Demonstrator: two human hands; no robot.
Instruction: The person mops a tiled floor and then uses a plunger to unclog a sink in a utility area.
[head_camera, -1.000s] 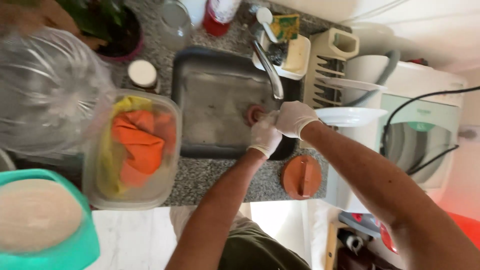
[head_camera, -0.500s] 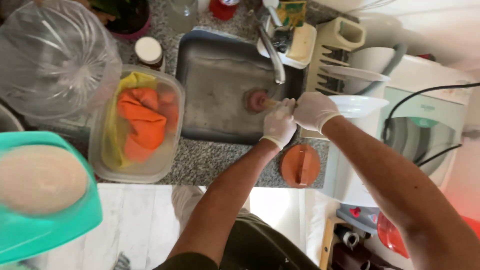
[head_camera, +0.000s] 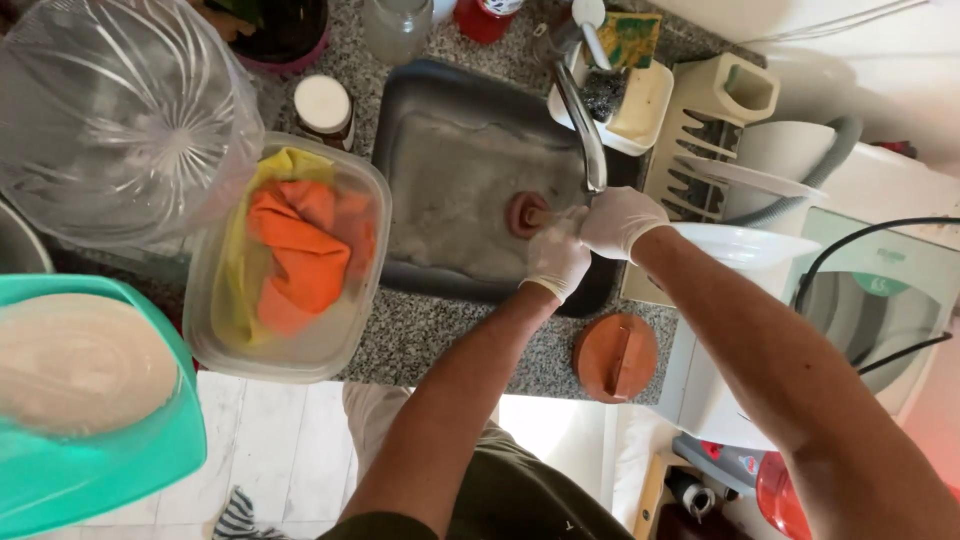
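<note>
left hand (head_camera: 556, 258) wrapped tight on plunger (head_camera: 527, 214) handle | right hand (head_camera: 618, 220) gripping too, at 2 o'clock | cup pressed flat over sink (head_camera: 450, 120) drain to seal it

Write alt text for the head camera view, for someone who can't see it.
Two gloved hands, left hand and right hand, grip a plunger over the drain of a dark sink. A clear tub of orange and yellow cloths sits beside it.
</note>
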